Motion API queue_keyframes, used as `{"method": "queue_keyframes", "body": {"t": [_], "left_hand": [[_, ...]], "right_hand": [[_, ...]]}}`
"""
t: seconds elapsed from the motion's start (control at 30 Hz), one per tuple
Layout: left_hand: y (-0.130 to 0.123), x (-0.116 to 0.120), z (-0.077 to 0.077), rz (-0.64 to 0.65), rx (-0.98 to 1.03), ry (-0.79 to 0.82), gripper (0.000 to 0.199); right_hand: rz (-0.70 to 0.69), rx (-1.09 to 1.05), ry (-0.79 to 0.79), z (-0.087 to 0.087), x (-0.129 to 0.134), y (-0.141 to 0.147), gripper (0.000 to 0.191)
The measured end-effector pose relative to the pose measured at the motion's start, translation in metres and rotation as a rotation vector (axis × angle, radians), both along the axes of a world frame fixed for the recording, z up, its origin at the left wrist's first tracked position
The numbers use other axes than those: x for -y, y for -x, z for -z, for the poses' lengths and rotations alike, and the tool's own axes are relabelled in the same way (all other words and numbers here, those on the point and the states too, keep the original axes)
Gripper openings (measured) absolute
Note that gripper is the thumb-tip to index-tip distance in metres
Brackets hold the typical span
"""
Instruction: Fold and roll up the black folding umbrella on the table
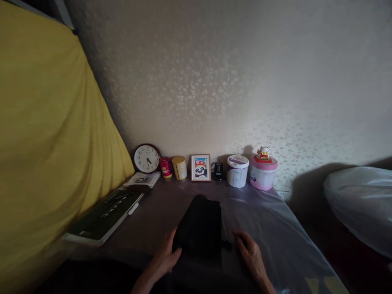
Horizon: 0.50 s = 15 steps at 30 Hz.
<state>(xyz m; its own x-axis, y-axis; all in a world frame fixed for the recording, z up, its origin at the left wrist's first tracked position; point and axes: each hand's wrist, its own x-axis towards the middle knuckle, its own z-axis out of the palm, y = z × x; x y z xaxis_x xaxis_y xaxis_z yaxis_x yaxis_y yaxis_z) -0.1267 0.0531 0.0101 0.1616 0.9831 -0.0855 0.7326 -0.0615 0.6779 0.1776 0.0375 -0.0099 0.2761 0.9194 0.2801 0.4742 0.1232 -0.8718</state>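
We have the black bag (pixel 200 228) in front of us, over the near middle of the table (pixel 171 200), its far end pointing toward the back edge. Our left hand (pixel 167 253) is closed on the bag's left side, thumb laid over the near part and fingers round the side, partly hidden by it. Our right hand (pixel 251 255) is just off the bag's right side, beside a small dark tab (pixel 226 245) that sticks out there. Its fingers are loosely bent, but in this dim, blurred patch we cannot tell whether they pinch anything.

Along the back edge, from the left, we see a round clock (pixel 147 158), a red can (pixel 165 167), a yellow can (pixel 179 168), a framed panda picture (pixel 201 168), a small black gadget (pixel 218 171), a white tub (pixel 237 171) and a pink tub (pixel 263 175) near the back right corner. A lucky cat figure (pixel 263 153) sits on the pink tub's lid. Toward the left edge lies a green board (pixel 107 216) with white writing, a white marker (pixel 133 208) at its right side, and papers (pixel 142 179) beyond it, below the clock. A yellow curtain (pixel 55 118) hangs along the left.
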Motion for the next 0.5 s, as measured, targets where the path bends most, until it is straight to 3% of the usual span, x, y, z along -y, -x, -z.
{"method": "queue_keyframes", "body": {"t": [0.13, 0.27, 0.33, 0.4, 0.5], "left_hand": [[-0.011, 0.005, -0.002, 0.004, -0.183, -0.2, 0.086], [-0.016, 0.003, -0.007, 0.024, -0.318, -0.171, 0.089], [-0.013, 0.0, -0.014, 0.029, -0.227, -0.136, 0.087], [-0.007, -0.004, -0.021, 0.021, -0.01, -0.075, 0.082], [-0.004, -0.005, -0.028, -0.028, 0.297, 0.151, 0.061]], "right_hand": [[-0.016, -0.014, 0.024, -0.001, 0.001, -0.001, 0.037], [-0.021, -0.005, 0.017, -0.001, 0.001, -0.003, 0.038], [-0.022, -0.003, 0.019, 0.001, 0.0, -0.004, 0.038], [-0.029, -0.009, 0.025, 0.004, -0.001, -0.005, 0.037], [-0.037, -0.029, 0.027, 0.008, -0.004, -0.007, 0.037]]}}
